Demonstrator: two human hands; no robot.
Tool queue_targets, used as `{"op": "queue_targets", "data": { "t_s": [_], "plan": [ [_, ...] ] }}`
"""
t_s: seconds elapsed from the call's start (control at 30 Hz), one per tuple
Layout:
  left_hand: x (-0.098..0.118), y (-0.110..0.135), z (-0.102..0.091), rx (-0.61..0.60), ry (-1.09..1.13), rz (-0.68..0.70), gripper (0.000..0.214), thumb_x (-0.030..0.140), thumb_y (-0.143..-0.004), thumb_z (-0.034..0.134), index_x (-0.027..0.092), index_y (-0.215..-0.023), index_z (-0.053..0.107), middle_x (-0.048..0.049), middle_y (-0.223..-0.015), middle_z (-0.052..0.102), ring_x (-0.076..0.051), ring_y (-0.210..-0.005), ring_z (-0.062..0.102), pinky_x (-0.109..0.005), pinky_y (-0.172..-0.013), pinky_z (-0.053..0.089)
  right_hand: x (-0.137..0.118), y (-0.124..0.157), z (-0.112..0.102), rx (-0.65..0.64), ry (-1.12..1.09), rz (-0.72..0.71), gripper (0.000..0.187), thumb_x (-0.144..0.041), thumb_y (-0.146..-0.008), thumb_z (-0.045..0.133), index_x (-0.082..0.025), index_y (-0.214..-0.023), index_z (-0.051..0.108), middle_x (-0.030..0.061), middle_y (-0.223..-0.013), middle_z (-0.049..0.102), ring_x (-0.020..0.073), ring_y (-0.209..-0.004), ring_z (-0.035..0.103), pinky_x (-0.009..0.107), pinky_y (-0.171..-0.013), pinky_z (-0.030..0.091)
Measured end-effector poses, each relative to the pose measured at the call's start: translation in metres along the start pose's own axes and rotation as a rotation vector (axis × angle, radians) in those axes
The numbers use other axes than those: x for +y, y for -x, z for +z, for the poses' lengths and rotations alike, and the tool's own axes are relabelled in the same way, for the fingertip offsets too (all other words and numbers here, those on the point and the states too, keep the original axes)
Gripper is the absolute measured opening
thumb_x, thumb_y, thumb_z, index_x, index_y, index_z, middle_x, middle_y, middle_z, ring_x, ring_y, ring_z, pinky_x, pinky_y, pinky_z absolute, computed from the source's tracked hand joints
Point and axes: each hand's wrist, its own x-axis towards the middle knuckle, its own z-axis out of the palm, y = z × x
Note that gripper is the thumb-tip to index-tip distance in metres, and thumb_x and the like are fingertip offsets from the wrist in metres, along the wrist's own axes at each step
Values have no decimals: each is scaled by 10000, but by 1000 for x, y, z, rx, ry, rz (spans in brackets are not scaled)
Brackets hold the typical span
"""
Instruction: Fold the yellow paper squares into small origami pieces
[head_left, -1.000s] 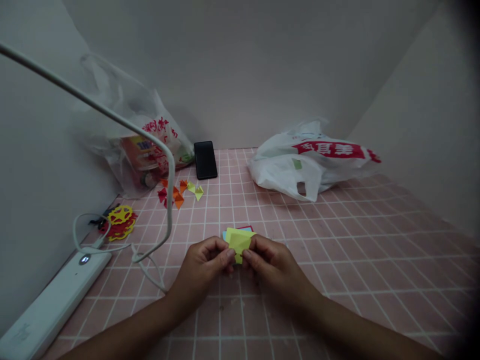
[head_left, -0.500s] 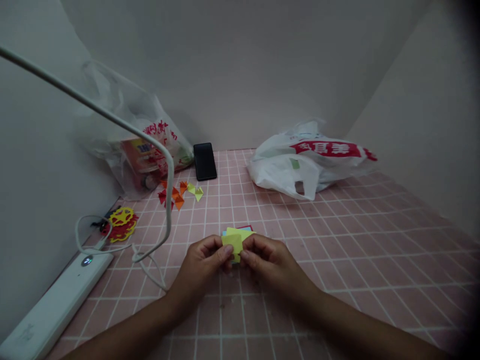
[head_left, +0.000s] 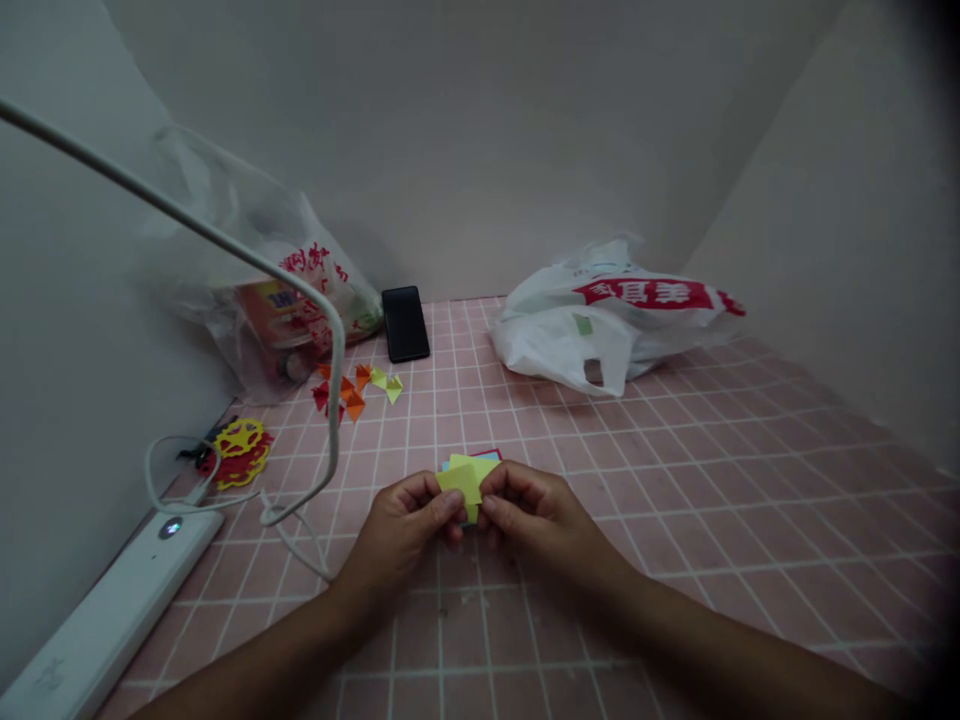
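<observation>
At nine o'clock on the pink tiled table [head_left: 750, 480] lie a white power strip [head_left: 97, 610] and red-yellow paper cutouts [head_left: 238, 452]; toward eleven sit small folded triangles [head_left: 358, 385] and a black phone [head_left: 405, 323]. At centre the left hand [head_left: 401, 530] and right hand [head_left: 529, 515] pinch one yellow folded paper [head_left: 465, 482] between fingertips, just above a coloured paper stack [head_left: 487, 456]. At one o'clock lies a white plastic bag [head_left: 600, 325]

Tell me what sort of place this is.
Probably a home paper-craft corner: a pink grid-patterned tabletop between plain walls, small folded orange and yellow paper pieces, white plastic shopping bag.
</observation>
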Motion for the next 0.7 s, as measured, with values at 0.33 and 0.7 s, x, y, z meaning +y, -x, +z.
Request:
{"op": "queue_targets", "data": {
  "t_s": [0.33,0.7],
  "plan": [
    [2,0,0,-19,-27,42,267,375,-713,749,154,-664,607,21,-581,609,-111,-544,536,-233,-581,405,-1,2,3,27,-66,16,118,-253,-781,601,-192,-707,532,-38,-599,569,87,-471,473,207,-451,356],
    [1,1,-3,-63,-116,45,209,356,-777,700,150,-740,694,-2,-628,649,-123,-581,558,-237,-614,419,-4,1,0,23,57,-45,154,-277,-817,557,-193,-694,518,-25,-614,540,103,-512,472,228,-483,362]
  ]
}}
